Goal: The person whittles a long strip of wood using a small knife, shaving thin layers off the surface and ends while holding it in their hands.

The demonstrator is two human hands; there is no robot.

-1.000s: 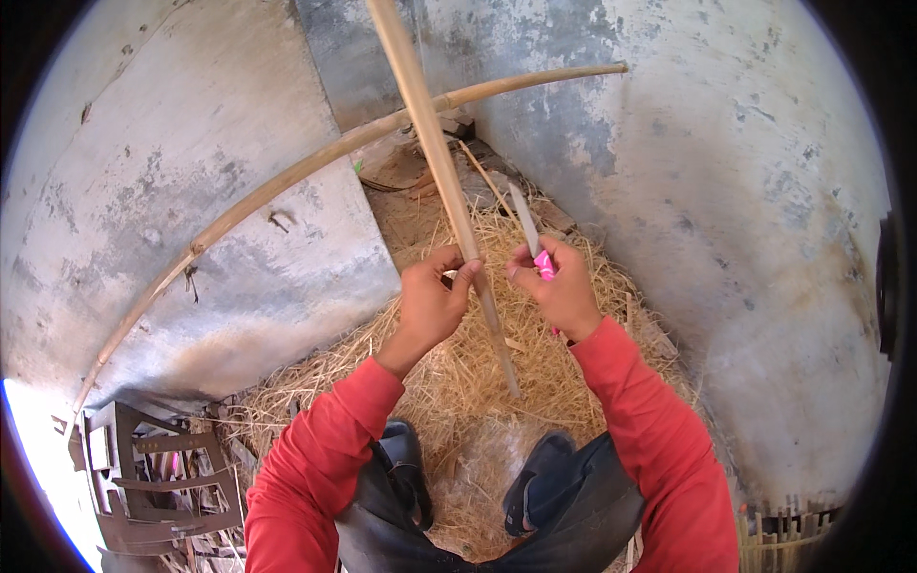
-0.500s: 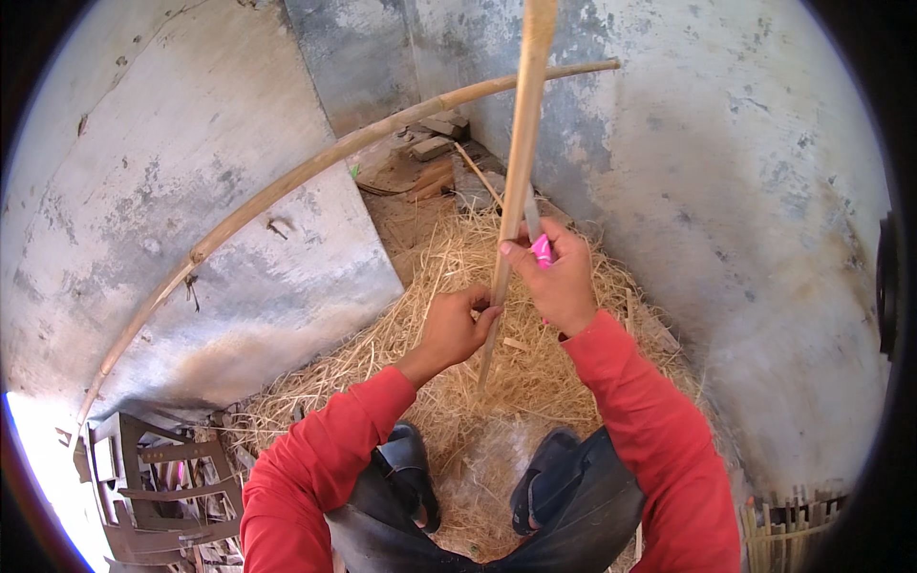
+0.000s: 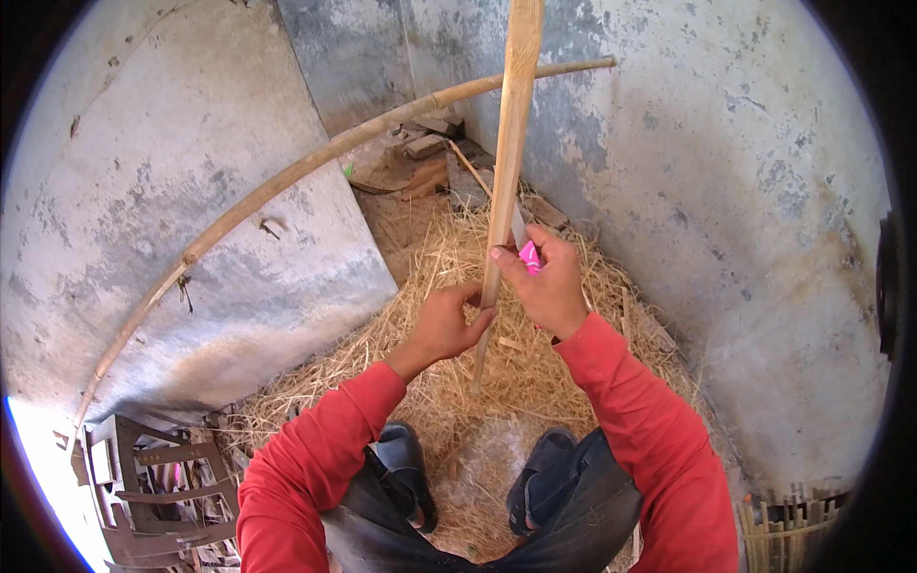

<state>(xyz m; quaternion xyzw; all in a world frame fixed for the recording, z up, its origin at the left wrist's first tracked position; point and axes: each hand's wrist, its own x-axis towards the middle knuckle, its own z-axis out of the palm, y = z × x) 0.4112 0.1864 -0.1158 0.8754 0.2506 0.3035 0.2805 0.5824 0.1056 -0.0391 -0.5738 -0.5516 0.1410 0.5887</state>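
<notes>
A long split bamboo strip (image 3: pixel 514 124) stands nearly upright in front of me, its upper end beyond the top of the view and its lower end over the shavings. My left hand (image 3: pixel 449 320) is closed round its lower part, thumb against the edge. Higher up, my right hand (image 3: pixel 551 284) grips a knife by its pink handle (image 3: pixel 530 256), with the thumb pressed to the strip. The knife's pale blade (image 3: pixel 519 225) points up beside the strip's right edge, partly hidden behind it. Most of the handle is covered by my fingers.
A heap of pale shavings (image 3: pixel 382 358) spreads round my feet. A long bent bamboo pole (image 3: pixel 287 177) leans across the left wall (image 3: pixel 191 124). Bricks (image 3: pixel 425 146) lie in the far corner. A dark broken chair frame (image 3: pixel 172 492) stands at lower left, a bundle of slats (image 3: pixel 788 535) at lower right.
The strip has tilted and turned slightly, showing more of its broad face, and its top has shifted left. Both hands have moved slightly left with it, still gripping.
</notes>
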